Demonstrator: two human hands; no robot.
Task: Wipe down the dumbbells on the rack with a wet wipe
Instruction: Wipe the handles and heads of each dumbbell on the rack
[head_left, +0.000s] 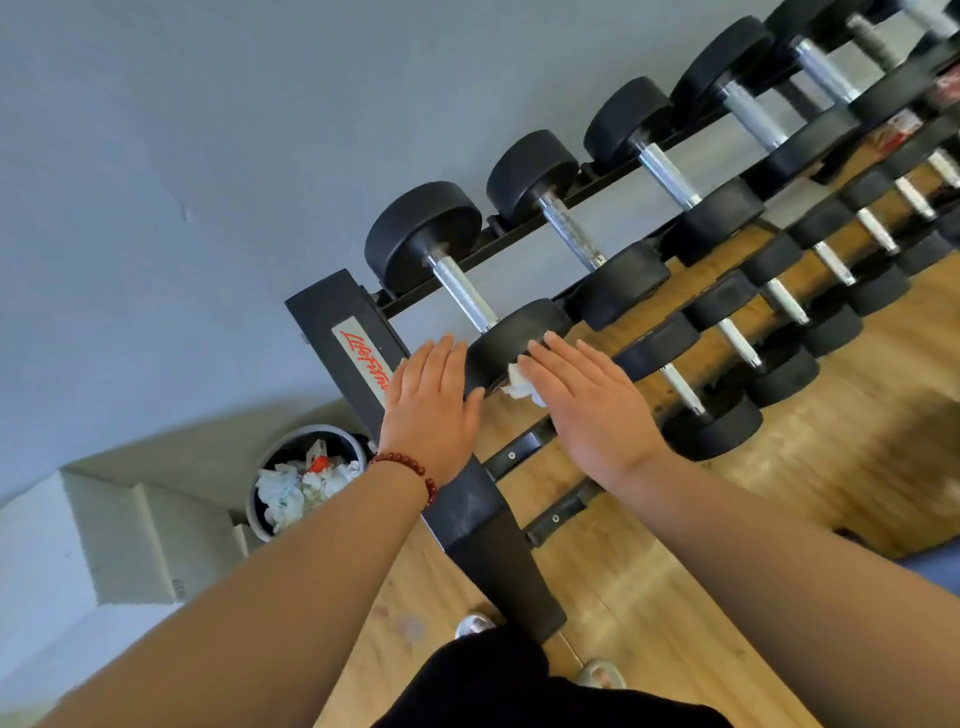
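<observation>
Both hands are up at the end of the black metal dumbbell rack (332, 312), the one with a grey label in red lettering on its upright. The work is at the first dumbbell (462, 291) on the top tier, with black round heads and a knurled silver handle. It lies across the rails with its far head toward the grey wall (182, 156) and its near head toward the person.

The right hand (582, 410) has its fingers straight and together. It lies flat, pressing a crumpled white wet wipe (521, 383) against the near head's outer face. The wipe peeks out from under the fingertips and palm, right at the head's lower edge. Nothing is curled round it; it is a flat-handed press.

The left hand (431, 400) is flat too, with its fingers extended along the side of that same near head, just beside the rack's label. Its thumb touches the rim of the head. It holds nothing. A bracelet of red-brown beads (410, 467) circles that wrist.

More black dumbbells (571, 223) line the top tier, running off to the upper right. Smaller ones (737, 343) sit on the tiers below, above the wooden plank floor (805, 519). Down left, beside the rack's foot, stands a round grey bin (260, 499) stuffed with crumpled white paper. Two pale shoes (472, 625) show at the bottom edge.
</observation>
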